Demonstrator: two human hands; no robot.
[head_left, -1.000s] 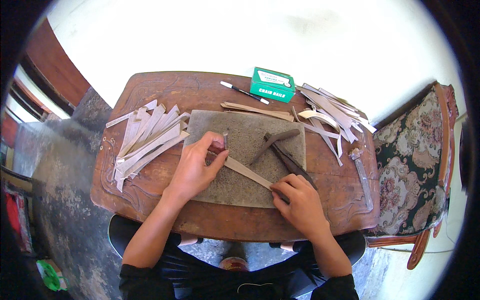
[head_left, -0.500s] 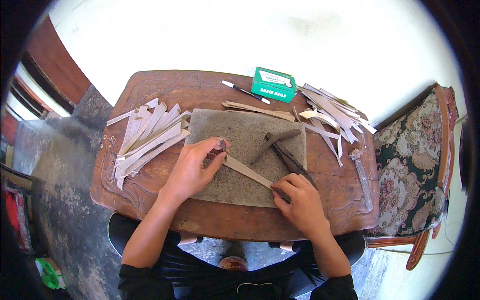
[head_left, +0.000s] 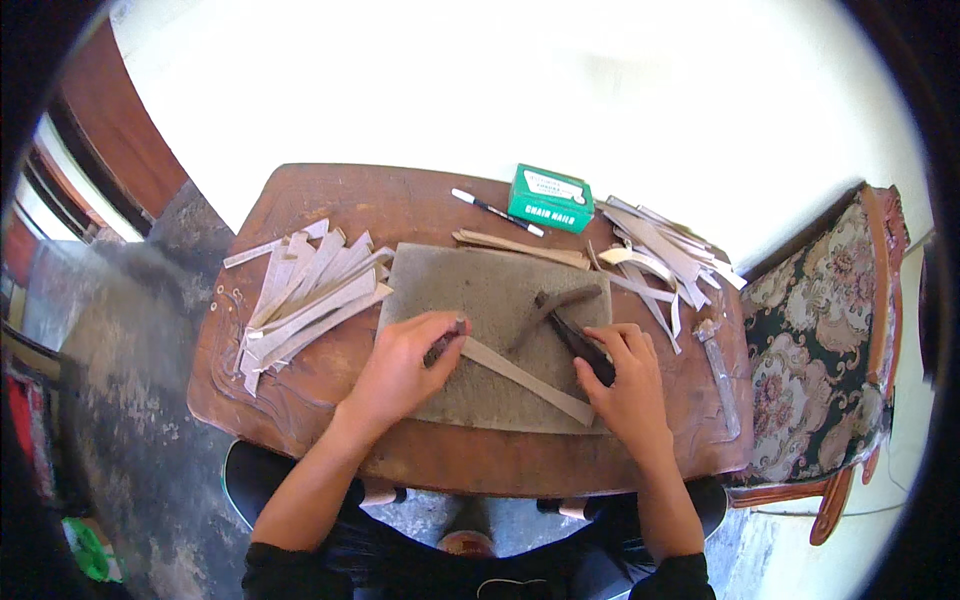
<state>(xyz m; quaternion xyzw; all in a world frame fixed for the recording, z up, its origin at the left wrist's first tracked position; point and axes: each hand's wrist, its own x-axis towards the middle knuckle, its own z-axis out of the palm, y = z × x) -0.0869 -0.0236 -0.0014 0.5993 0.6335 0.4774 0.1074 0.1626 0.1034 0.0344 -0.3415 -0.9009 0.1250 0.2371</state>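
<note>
A tapering grey-beige strip (head_left: 530, 382) lies slantwise on a rough grey stone slab (head_left: 430, 275). Its upper left end meets the fingers of my left hand (head_left: 405, 365), which are closed around a short dark metal piece, perhaps a punch (head_left: 447, 342), standing over that end. To the right, my right hand (head_left: 630, 385) has its thumb and fingers around the dark handle of a hammer (head_left: 580, 345). The hammer's head rests on the slab's upper right part. My right hand is off the strip's wider lower end.
Many similar strips (head_left: 315, 290) are heaped at the table's left, and more (head_left: 665, 245) at the back right. A green box (head_left: 550, 198) and a marker pen (head_left: 497, 212) stand behind the slab. A wrapped-looking tool (head_left: 718, 380) lies at right, near an upholstered chair (head_left: 820, 330).
My right hand has let go of the strip's lower end and moved up and right onto the hammer handle. My left hand stays at the strip's other end; the dark piece leans more.
</note>
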